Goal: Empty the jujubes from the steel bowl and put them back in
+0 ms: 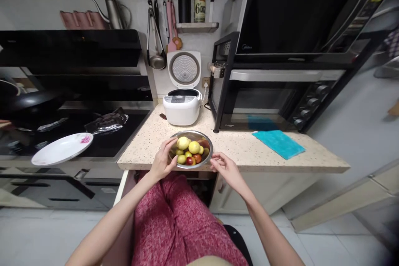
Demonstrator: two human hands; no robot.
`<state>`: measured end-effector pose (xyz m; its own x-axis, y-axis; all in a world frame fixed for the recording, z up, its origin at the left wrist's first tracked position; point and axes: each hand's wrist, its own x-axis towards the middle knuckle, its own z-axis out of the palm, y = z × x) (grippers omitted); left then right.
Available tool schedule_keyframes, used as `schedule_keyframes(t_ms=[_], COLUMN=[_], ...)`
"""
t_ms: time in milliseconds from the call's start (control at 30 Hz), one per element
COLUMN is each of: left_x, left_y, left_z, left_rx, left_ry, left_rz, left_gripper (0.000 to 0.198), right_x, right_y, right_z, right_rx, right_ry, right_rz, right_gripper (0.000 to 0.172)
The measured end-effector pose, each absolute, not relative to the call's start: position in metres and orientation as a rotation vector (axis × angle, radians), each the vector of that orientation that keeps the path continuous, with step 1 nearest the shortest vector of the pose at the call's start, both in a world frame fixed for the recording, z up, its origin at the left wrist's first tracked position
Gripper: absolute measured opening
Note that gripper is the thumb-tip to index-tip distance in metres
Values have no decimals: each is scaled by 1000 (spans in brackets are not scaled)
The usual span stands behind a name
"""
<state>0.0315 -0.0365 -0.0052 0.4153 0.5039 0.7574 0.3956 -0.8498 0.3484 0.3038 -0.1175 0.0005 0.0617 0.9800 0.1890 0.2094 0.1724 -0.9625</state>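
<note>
- A metal bowl (208,146) of small fruit (190,150) sits at the front edge of the speckled countertop (243,145), just in front of the white rice cooker (182,106), whose lid stands open.
- The left hand (162,161) cups the bowl's left rim, fingers curled over the edge and thumb on the outside; it looks closed on the rim.
- The right hand (225,167) lies at the bowl's front right rim, fingers loosely bent and touching or almost touching the metal; whether it actually grips cannot be told.
- The fruit is yellow-green with a few red-brown pieces, heaped above the rim in the middle.
- Judged by its look, the bowl is thin polished steel: stiff, light in itself, slippery on the outside, and made heavier by its load. The round fruit would likely roll if the bowl tilts.
- The rolled rim on two opposite sides seems the surest place to hold, keeping it level.
- A teal cloth (278,143) lies flat toward the right end of the countertop, well apart from the bowl.
- A black oven (268,104) stands along the back edge on the right.
- A white plate (62,149) overhangs the front of the dark cooktop (62,133) to the left.
</note>
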Motion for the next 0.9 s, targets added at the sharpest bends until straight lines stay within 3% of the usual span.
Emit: schedule_keyframes(t_ms=[267, 500, 900], left_x=[51, 51, 55], left_y=[-46, -30, 14], left_z=[26, 23, -13], left_rx=[2394, 2227, 1982], left_ry=[973, 995, 1011], left_rz=[1269, 1146, 1368], left_gripper=[67, 80, 83], right_x=[288, 272, 250], right_y=[-92, -83, -22], right_z=[-1, 22, 83], right_rx=[-1116, -1123, -1187], right_ry=[-1204, -1165, -1329], right_rz=[1200, 1109, 779], right_gripper=[58, 48, 30])
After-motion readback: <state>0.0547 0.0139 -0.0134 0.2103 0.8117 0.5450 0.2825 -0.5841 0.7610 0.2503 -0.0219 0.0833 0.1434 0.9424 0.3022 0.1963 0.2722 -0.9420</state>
